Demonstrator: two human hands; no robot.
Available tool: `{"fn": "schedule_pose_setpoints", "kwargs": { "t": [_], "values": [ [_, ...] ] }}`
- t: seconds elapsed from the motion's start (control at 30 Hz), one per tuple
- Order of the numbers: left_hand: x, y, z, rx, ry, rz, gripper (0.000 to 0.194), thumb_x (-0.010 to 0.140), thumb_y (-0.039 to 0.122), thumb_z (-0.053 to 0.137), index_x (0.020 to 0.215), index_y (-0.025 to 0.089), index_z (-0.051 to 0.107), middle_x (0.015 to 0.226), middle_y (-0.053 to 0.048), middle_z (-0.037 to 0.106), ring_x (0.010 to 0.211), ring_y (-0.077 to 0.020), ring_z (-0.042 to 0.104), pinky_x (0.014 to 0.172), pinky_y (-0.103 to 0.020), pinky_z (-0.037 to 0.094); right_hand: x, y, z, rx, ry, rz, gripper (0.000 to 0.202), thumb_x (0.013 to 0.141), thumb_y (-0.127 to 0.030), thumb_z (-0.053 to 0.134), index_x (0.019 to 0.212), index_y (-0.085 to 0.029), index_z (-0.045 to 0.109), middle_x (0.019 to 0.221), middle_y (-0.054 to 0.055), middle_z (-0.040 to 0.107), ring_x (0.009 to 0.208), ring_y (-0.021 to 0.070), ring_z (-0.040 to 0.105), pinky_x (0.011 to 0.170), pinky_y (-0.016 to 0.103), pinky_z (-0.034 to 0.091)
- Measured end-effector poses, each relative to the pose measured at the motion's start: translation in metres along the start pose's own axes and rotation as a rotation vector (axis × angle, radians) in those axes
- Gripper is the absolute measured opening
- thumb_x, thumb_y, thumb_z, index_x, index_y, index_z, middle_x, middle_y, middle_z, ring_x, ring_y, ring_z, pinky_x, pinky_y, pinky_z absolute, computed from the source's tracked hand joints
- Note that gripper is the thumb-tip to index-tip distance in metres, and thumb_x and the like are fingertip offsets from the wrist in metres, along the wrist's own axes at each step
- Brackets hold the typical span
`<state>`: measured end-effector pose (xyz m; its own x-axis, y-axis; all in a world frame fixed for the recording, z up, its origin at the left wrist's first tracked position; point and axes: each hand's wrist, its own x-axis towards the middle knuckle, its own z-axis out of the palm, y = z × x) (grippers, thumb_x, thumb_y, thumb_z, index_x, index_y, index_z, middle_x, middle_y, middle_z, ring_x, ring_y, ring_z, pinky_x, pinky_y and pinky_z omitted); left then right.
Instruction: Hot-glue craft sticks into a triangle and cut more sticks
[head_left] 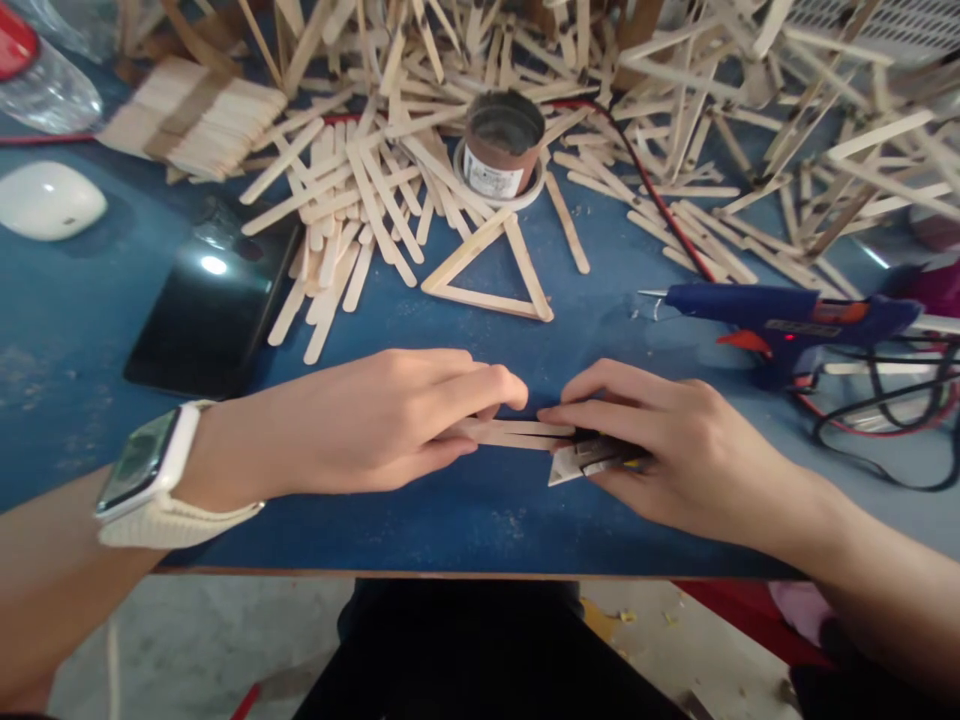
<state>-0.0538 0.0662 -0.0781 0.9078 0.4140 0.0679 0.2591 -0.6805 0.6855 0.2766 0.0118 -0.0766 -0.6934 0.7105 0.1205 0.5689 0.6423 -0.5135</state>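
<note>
Head view. The left hand (405,420) has its fingers curled, thumb beneath, pinching the left end of a pale, flat wooden strip (517,434). The right hand (667,440) is bent inward, fingertips at the strip's other end, and also grips a small grey-and-black pointed piece (574,462), probably a cutter blade; its body is hidden in the palm. The strip lies between the hands, low over the blue tabletop (480,530), near its front edge. Holding both ends presumably keeps so thin a piece steady, with the pointed piece against or just below it; contact cannot be settled.

A pale wooden triangle (487,299) lies flat beyond the hands, probably set there to stay in sight and off the working spot. The blue glue gun with orange trigger (750,300) lies at the right, nozzle pointing left, likely so its handle falls near the right hand.

Count: triangle, one, three sides; glue gun, one; reddish-brown cup with white label (499,150), one; banded stack of pale sticks (187,120), one; black phone (202,320), one. Strip: a dark gap shows; one split or two, cannot tell. Loose pale sticks (330,203): too many and overlapped to count.
</note>
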Motion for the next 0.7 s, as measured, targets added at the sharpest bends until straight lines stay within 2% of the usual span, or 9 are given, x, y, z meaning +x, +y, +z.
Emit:
{"fn": "schedule_pose_setpoints", "kwargs": {
  "t": [0.13, 0.27, 0.4, 0.5, 0.6, 0.7],
  "values": [
    [0.001, -0.002, 0.001, -0.021, 0.004, -0.008, 0.026, 0.12, 0.012, 0.065, 0.143, 0.023, 0.068, 0.122, -0.008, 0.08, 0.101, -0.0199, 0.08, 0.089, -0.028, 0.058, 0.0, -0.002, 0.0, 0.082, -0.01, 0.044, 0.037, 0.101, -0.005, 0.064, 0.128, -0.024, 0.082, 0.117, 0.007, 0.086, 0.088, 0.0189, 0.084, 0.074, 0.03, 0.066],
    [0.005, -0.003, 0.002, -0.042, 0.015, 0.023, 0.015, 0.121, 0.013, 0.07, 0.129, 0.019, 0.081, 0.123, -0.008, 0.081, 0.111, -0.0208, 0.08, 0.096, -0.03, 0.059, 0.002, -0.002, 0.002, 0.104, 0.016, 0.036, 0.036, 0.104, -0.004, 0.062, 0.126, -0.024, 0.082, 0.116, 0.006, 0.087, 0.089, 0.0176, 0.086, 0.077, 0.028, 0.068],
    [0.009, -0.002, 0.004, -0.048, 0.035, -0.025, 0.01, 0.118, 0.014, 0.078, 0.125, 0.017, 0.084, 0.108, -0.005, 0.08, 0.095, -0.018, 0.078, 0.083, -0.028, 0.056, 0.004, -0.002, 0.003, 0.104, 0.054, -0.002, 0.031, 0.108, -0.005, 0.063, 0.119, -0.024, 0.085, 0.109, 0.005, 0.087, 0.085, 0.0164, 0.086, 0.075, 0.026, 0.069],
    [0.009, -0.001, 0.002, -0.061, 0.048, -0.048, 0.012, 0.115, 0.013, 0.079, 0.124, 0.017, 0.085, 0.108, -0.005, 0.083, 0.089, -0.0166, 0.078, 0.078, -0.028, 0.056, 0.003, -0.002, 0.004, 0.07, 0.105, 0.001, 0.031, 0.107, -0.006, 0.066, 0.122, -0.026, 0.084, 0.111, 0.005, 0.087, 0.089, 0.0186, 0.087, 0.077, 0.028, 0.072],
    [0.006, -0.004, -0.012, -0.038, 0.109, -0.062, 0.012, 0.117, 0.016, 0.075, 0.122, 0.019, 0.085, 0.113, -0.006, 0.087, 0.091, -0.0172, 0.081, 0.08, -0.028, 0.059, 0.001, -0.005, 0.007, -0.032, 0.238, -0.005, 0.033, 0.108, -0.011, 0.076, 0.136, -0.028, 0.082, 0.123, 0.009, 0.085, 0.099, 0.0227, 0.088, 0.083, 0.033, 0.076],
    [-0.003, -0.013, -0.041, 0.117, 0.285, -0.085, 0.011, 0.117, 0.026, 0.077, 0.12, 0.019, 0.086, 0.108, -0.004, 0.088, 0.087, -0.0146, 0.078, 0.081, -0.027, 0.059, -0.001, -0.007, 0.01, -0.116, 0.32, -0.025, 0.031, 0.11, -0.017, 0.084, 0.139, -0.026, 0.08, 0.124, 0.011, 0.083, 0.094, 0.0204, 0.086, 0.075, 0.03, 0.073]
  ]
}}
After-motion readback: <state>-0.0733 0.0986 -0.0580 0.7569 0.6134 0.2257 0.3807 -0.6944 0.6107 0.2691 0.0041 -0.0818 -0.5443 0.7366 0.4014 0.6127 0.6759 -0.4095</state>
